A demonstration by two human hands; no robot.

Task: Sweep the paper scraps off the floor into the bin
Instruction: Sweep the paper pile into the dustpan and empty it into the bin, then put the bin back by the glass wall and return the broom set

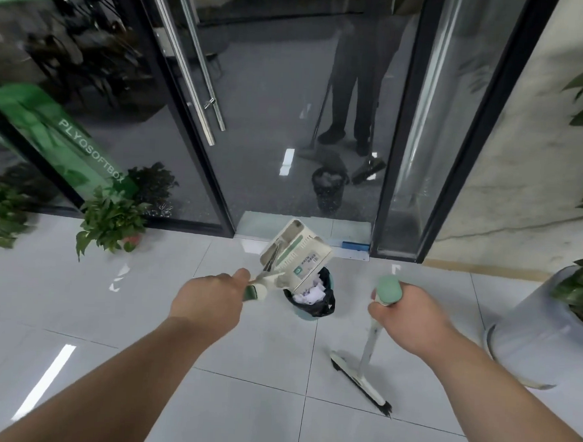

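Observation:
My left hand [211, 297] grips the handle of a white and green dustpan [297, 251], which is tipped up over a small bin [312, 309]. The bin has a black liner, and crumpled white paper scraps [310, 292] lie inside it. My right hand [405, 316] grips the green top of a broom handle. The broom [363, 380] stands upright, its bristle head resting on the tiled floor to the right of the bin.
A glass door with a long steel pull bar [186, 66] stands just behind the bin. A small potted plant [111, 221] sits at the left by the glass. A large grey planter [534, 335] stands at the right.

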